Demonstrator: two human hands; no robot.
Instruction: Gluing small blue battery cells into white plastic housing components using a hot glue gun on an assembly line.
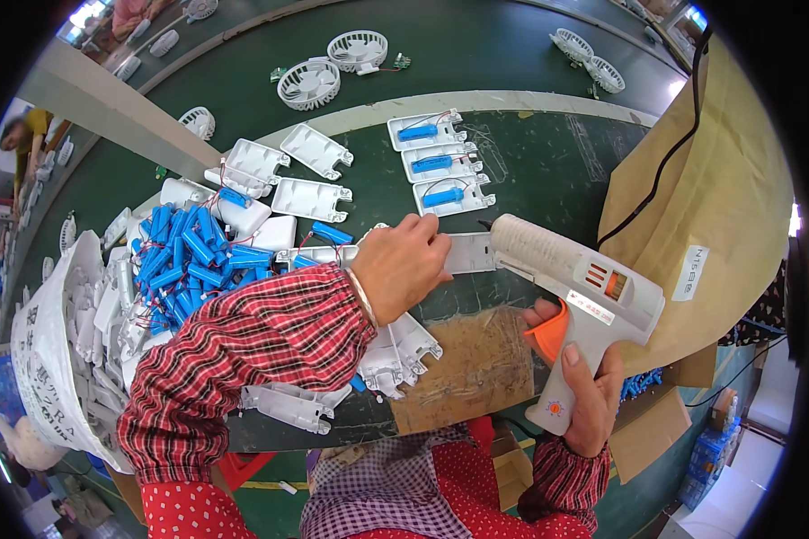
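At the right of the frame, the right hand [593, 386] is wrapped around the grip of a white glue gun [575, 260], fingers at its orange trigger [548, 331]. The gun's dark nozzle points left, toward the middle of the frame, just above a flat white piece [472, 254]. The left hand [398, 269] is at the centre over that piece, knuckles up and fingers bent — whether the fingertips are closed on anything, I cannot tell.

Above the hands, right of centre, three white casings [465, 164] lie in a column, each with a blue cell inside. Left of centre, a heap of blue batteries [198, 256] with thin wires lies among more white shells, beside a white sack [52, 350] at the left edge. Below centre is a brown patch [476, 368] on the dark green table [548, 153] — a large tan bag [719, 189] stands at upper right.
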